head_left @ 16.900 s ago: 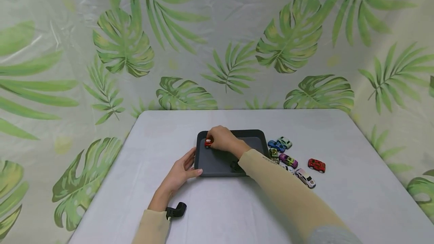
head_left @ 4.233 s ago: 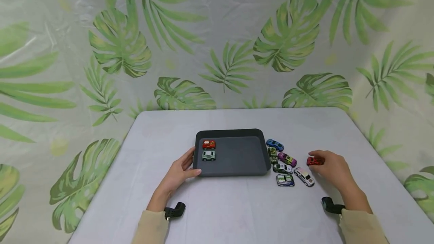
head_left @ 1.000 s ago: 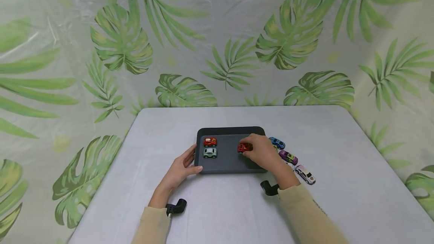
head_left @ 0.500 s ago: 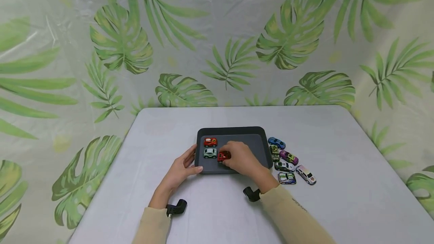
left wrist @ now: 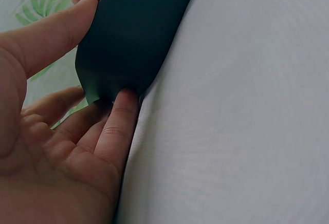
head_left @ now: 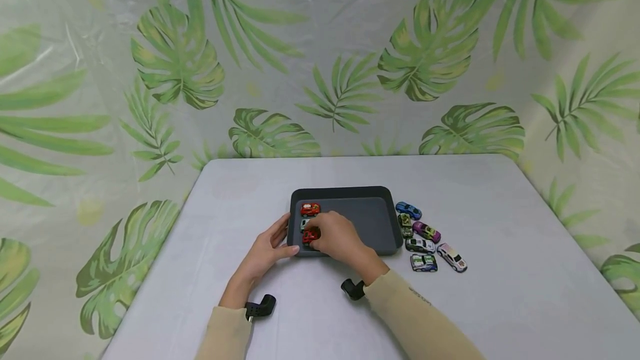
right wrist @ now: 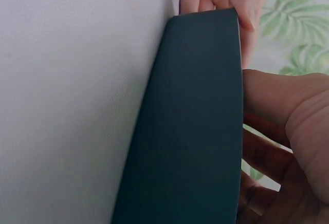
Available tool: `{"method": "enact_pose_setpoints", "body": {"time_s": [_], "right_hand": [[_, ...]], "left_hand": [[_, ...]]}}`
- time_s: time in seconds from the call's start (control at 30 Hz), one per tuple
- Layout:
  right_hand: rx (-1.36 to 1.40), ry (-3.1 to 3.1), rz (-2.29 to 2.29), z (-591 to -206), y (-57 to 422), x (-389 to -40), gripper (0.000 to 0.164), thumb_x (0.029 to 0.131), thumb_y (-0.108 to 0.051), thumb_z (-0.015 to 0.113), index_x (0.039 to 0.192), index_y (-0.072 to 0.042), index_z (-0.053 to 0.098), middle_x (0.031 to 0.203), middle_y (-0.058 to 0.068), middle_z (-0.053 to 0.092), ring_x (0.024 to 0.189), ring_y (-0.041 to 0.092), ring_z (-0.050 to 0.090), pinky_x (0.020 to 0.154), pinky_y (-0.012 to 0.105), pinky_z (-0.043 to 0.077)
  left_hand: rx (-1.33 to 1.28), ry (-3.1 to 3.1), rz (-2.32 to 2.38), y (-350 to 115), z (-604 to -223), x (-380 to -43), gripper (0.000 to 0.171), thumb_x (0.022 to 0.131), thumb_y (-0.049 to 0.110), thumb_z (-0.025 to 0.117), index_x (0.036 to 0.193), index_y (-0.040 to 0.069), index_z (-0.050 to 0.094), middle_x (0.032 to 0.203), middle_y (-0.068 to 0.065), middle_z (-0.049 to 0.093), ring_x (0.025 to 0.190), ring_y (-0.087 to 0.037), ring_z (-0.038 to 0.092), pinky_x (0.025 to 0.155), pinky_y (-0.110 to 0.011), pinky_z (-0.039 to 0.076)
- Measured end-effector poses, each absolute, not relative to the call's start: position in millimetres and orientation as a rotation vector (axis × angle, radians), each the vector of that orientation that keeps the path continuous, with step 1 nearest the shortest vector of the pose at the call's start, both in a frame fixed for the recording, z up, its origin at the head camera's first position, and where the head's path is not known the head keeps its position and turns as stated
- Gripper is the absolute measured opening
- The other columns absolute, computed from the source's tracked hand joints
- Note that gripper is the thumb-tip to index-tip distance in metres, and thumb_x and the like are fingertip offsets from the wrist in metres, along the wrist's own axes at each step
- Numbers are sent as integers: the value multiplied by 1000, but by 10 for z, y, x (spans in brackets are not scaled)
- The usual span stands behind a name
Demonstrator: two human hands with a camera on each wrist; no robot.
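Note:
My right hand pinches a red toy car low over the left front part of the dark grey tray. Just behind it, a pale green toy car is partly covered by my fingers. A red toy car with a white top stands at the tray's back left. My left hand holds the tray's front left corner, thumb at the front rim and fingers along the left side. In both wrist views the tray wall hides the cars.
Right of the tray lie several toy cars: a blue one, a green patterned one, a purple one and some white ones. A white cloth covers the table. A leaf-print curtain hangs behind.
The pale green car went from the table into the tray earlier. My right hand took the red car from the far right and carried it left across the tray. The left hand stayed put.

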State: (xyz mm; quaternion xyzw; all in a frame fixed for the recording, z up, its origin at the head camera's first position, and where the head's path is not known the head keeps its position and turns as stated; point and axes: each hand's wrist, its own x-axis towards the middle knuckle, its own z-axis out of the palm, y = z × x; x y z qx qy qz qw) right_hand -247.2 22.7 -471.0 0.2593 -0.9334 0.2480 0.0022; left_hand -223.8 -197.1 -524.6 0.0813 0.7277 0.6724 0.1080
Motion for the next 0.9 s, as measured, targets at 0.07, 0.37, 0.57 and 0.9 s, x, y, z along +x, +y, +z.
{"method": "enact_pose_setpoints", "body": {"time_s": [0.07,0.37,0.57,0.9], "right_hand": [[809,-2931,766,-4717,198,-2477,33,78,-17,88,110,-20,79,102,-5,72,89,16,58,72,35,53],[873,-2941,775,-4750,143,-2512,34,79,-13,86,113,-18,79,103,-5,73,88,11,63,74,32,56],[874,-2946,787,-4759,143,-2509,29,79,-14,87,107,-17,80,98,-5,74,82,9,63,72,31,55],[841,-2951,811,-4781,140,-2503,22,80,-13,85,101,-17,81,88,-6,72,71,7,58,65,28,52]], "left_hand": [[242,2140,1981,-1973,-5245,-2237,92,85,15,84,160,23,30,163,-4,28,149,-22,27,118,-36,29],[252,2142,1976,-1967,-5222,-2238,92,86,14,82,160,21,29,164,-4,27,149,-24,26,117,-37,30],[247,2137,1988,-1967,-5237,-2237,92,85,13,83,160,21,30,163,-4,28,149,-23,26,117,-36,30],[257,2126,1987,-1971,-5221,-2216,91,86,11,82,160,20,29,163,-4,27,149,-22,26,118,-36,29]]}}
